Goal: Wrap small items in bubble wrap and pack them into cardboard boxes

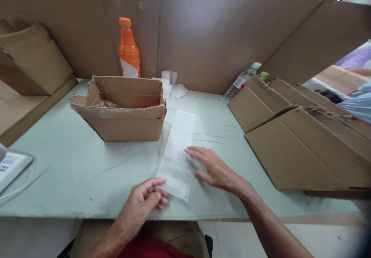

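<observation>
The left hand [145, 200] pinches the near corner of a long, translucent white strip of bubble wrap [177, 153] between thumb and curled fingers, while the right hand [214, 169] lies open and flat, fingers spread, pressing the strip's right edge against the table. The strip lies lengthwise on the pale green table cover [72, 165], running away from the near table edge towards the open brown corrugated cardboard box [121, 111], whose right corner it nearly meets. It looks very light, limp and a little slippery, likely to drift or crumple unless pinned, so corners and edges seem the best places to take hold. The box stands with its flaps up; something pinkish shows inside at the left, too hidden to name. Behind it stand an orange plastic bottle with an orange cap [129, 51] and some small white foam scraps [171, 84]. To the right a stack of flattened brown cardboard cartons [304, 138] leans, with a clear water bottle [242, 81] lying behind. A white labelled device [10, 165] sits at the far left
</observation>
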Action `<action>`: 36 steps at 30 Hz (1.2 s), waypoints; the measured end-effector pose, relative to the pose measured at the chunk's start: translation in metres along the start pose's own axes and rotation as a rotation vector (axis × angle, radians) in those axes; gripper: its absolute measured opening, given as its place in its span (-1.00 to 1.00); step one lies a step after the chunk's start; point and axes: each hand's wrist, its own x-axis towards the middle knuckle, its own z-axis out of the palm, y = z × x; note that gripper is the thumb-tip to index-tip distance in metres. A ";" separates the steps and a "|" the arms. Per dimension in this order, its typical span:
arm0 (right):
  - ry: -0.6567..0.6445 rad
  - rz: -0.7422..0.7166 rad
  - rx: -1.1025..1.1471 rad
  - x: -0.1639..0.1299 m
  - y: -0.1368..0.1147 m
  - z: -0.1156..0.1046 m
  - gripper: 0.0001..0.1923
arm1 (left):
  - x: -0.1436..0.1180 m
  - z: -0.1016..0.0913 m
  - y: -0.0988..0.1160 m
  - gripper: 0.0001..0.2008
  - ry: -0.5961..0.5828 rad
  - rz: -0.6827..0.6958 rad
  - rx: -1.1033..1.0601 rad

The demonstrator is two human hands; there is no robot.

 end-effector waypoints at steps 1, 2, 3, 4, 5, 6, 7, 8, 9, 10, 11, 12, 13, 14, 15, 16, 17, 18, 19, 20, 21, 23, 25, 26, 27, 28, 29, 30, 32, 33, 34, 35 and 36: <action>-0.035 -0.014 0.034 -0.011 -0.010 0.003 -0.25 | 0.002 0.000 0.004 -0.50 -0.007 0.011 -0.011; -0.045 -0.025 0.071 -0.019 -0.019 0.006 -0.22 | 0.005 0.001 0.009 -0.51 -0.018 0.026 -0.021; -0.026 -0.028 0.111 -0.023 -0.028 0.011 -0.22 | 0.009 0.003 0.015 -0.51 -0.030 0.044 -0.026; 0.022 -0.021 0.151 -0.023 -0.035 0.017 -0.26 | 0.012 0.005 0.020 -0.52 -0.044 0.067 -0.026; 0.095 -0.001 0.187 -0.021 -0.039 0.022 -0.34 | 0.016 0.008 0.026 -0.52 -0.053 0.099 -0.021; 0.180 0.034 0.215 -0.016 -0.041 0.028 -0.44 | 0.019 0.011 0.031 -0.51 -0.056 0.138 -0.011; 0.265 0.080 0.230 -0.009 -0.040 0.033 -0.53 | 0.021 0.014 0.035 -0.48 -0.050 0.183 0.007; 0.333 0.129 0.231 0.000 -0.037 0.037 -0.60 | 0.023 0.017 0.037 -0.44 -0.030 0.232 0.036; 0.378 0.174 0.216 0.008 -0.033 0.040 -0.65 | 0.024 0.018 0.038 -0.41 0.001 0.286 0.083; 0.396 0.210 0.187 0.017 -0.027 0.043 -0.67 | 0.024 0.019 0.037 -0.40 0.041 0.341 0.155; 0.395 0.242 0.147 0.024 -0.021 0.045 -0.68 | 0.024 0.020 0.035 -0.42 0.079 0.396 0.254; 0.382 0.268 0.099 0.031 -0.015 0.047 -0.66 | 0.024 0.019 0.031 -0.47 0.108 0.457 0.370; 0.368 0.294 0.048 0.035 -0.009 0.049 -0.63 | 0.025 0.018 0.026 -0.53 0.126 0.528 0.492; 0.360 0.319 -0.001 0.037 -0.005 0.050 -0.59 | 0.026 0.016 0.021 -0.58 0.132 0.604 0.610; 0.364 0.342 -0.044 0.037 -0.001 0.051 -0.54 | 0.027 0.014 0.016 -0.61 0.133 0.678 0.715; 0.380 0.359 -0.077 0.035 0.000 0.052 -0.50 | 0.029 0.012 0.012 -0.63 0.135 0.747 0.803; 0.407 0.368 -0.099 0.032 0.001 0.052 -0.48 | 0.031 0.010 0.008 -0.64 0.141 0.802 0.876; 0.439 0.367 -0.112 0.026 0.000 0.051 -0.47 | 0.033 0.008 0.005 -0.64 0.153 0.842 0.939; 0.474 0.354 -0.115 0.020 -0.002 0.049 -0.49 | 0.035 0.007 0.003 -0.63 0.163 0.865 0.995; 0.500 0.330 -0.111 0.014 -0.005 0.047 -0.52 | 0.038 0.005 0.002 -0.62 0.169 0.879 1.043; 0.509 0.293 -0.097 0.008 -0.009 0.044 -0.55 | 0.040 0.004 0.001 -0.61 0.170 0.893 1.085; 0.462 0.198 -0.052 -0.002 -0.019 0.039 -0.63 | 0.045 0.002 0.002 -0.58 0.159 0.915 1.159; 0.357 0.122 -0.021 -0.007 -0.027 0.036 -0.65 | 0.052 0.000 0.004 -0.55 0.144 0.932 1.221; 0.308 0.105 -0.022 -0.008 -0.030 0.036 -0.65 | 0.056 0.000 0.005 -0.54 0.138 0.936 1.245; 0.277 0.101 -0.033 -0.007 -0.031 0.037 -0.65 | 0.061 -0.001 0.005 -0.52 0.134 0.938 1.264; 0.265 0.105 -0.048 -0.005 -0.032 0.039 -0.67 | 0.065 0.000 0.006 -0.51 0.133 0.939 1.277; 0.267 0.110 -0.057 -0.002 -0.031 0.041 -0.70 | 0.069 0.000 0.007 -0.50 0.133 0.940 1.285; 0.276 0.110 -0.054 0.000 -0.030 0.043 -0.72 | 0.072 0.000 0.008 -0.51 0.131 0.941 1.290; 0.295 0.101 -0.018 0.005 -0.029 0.045 -0.75 | 0.076 0.000 0.011 -0.58 0.121 0.943 1.282; 0.298 0.095 0.006 0.007 -0.029 0.045 -0.76 | 0.077 0.000 0.012 -0.62 0.110 0.938 1.267; 0.298 0.096 0.031 0.008 -0.029 0.045 -0.78 | 0.076 0.000 0.014 -0.67 0.097 0.928 1.244; 0.297 0.106 0.058 0.007 -0.030 0.044 -0.79 | 0.075 0.000 0.016 -0.70 0.085 0.911 1.213; 0.293 0.123 0.090 0.006 -0.032 0.043 -0.80 | 0.072 -0.001 0.017 -0.72 0.074 0.890 1.175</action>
